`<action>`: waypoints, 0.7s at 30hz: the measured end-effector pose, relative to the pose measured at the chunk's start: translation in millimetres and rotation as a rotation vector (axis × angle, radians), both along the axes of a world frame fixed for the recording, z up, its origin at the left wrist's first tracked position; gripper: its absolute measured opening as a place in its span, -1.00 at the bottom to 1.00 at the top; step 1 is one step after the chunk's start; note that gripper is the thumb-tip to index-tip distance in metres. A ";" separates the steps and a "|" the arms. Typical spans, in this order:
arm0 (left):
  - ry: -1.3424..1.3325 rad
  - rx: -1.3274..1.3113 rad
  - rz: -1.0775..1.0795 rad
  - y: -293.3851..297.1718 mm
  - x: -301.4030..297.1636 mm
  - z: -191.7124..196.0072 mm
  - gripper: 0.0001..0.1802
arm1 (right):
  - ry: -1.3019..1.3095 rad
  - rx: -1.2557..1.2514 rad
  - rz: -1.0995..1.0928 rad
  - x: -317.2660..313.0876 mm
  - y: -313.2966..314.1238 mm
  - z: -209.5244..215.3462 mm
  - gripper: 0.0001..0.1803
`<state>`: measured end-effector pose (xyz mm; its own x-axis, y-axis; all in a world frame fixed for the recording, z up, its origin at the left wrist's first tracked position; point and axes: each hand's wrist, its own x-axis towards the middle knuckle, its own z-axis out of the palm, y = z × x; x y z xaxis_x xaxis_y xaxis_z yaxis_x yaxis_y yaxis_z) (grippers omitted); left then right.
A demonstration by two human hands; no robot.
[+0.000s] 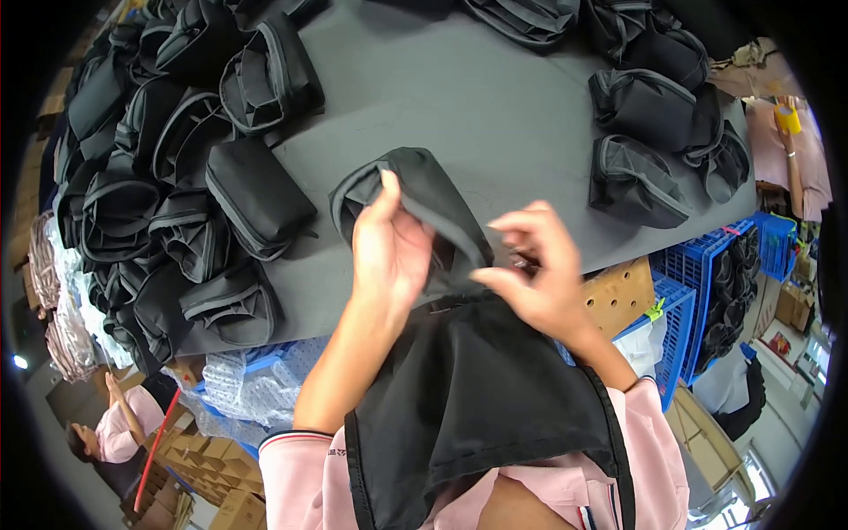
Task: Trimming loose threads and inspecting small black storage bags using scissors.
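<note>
A black zip pouch point(428, 181) with its mouth gaping is held just past the table's near edge side of me. My left hand point(389, 252) grips it, the thumb on top of the rim and the other fingers inside or behind the fabric. My right hand point(541, 269) is at the pouch's right end, fingers curled toward the thumb. A small dark thing shows in its palm, too blurred to name. Left of the held pouch, another black pouch point(259, 196) lies on the table, its flat panel facing up.
Many black pouches point(124, 216) are heaped on the grey table's point(442, 79) left side; several more point(643, 110) lie at the right. Blue crates point(685, 265) and a perforated tan board point(618, 296) stand below the right edge. Clear plastic wrap point(252, 384) hangs below the left edge. Other people point(124, 420) are in the background.
</note>
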<state>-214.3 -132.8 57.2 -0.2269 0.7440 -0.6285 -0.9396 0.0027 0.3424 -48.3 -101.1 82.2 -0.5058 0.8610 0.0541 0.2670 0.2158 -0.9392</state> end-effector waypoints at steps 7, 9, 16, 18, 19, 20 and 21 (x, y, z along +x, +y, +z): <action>0.622 -0.128 -0.481 -8.7 -15.0 -30.1 -0.64 | -0.130 -0.073 -0.134 -18.4 12.0 -46.1 -0.67; 0.961 -0.141 -0.959 -19.6 -16.1 -34.3 -0.52 | -0.136 -0.152 -0.108 -24.9 19.9 -49.5 -0.69; 0.872 -0.194 -0.871 2.0 -15.9 -47.7 -0.54 | 0.179 -0.968 0.028 -52.7 50.6 -82.4 -0.76; 0.845 -0.182 -0.787 1.6 -12.3 -46.6 -0.68 | 0.169 -0.800 -0.009 -44.9 44.9 -81.1 -0.75; 0.841 -0.192 -0.780 0.9 -14.3 -48.3 -0.68 | 0.152 -0.648 -0.039 -41.7 39.9 -79.4 -0.73; 0.886 -0.229 -0.789 -0.2 -14.4 -52.4 -0.69 | 0.115 -0.463 -0.136 -32.5 32.1 -76.7 -0.72; 0.932 -0.267 -0.797 -0.6 -14.7 -55.0 -0.70 | 0.111 -0.470 -0.131 -23.4 25.6 -74.2 -0.72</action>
<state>-229.0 -133.4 2.2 -0.2111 0.7530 -0.6232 -0.0462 0.6292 0.7759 -71.7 -75.5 8.0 -0.4045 0.8614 -0.3073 0.1564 -0.2659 -0.9512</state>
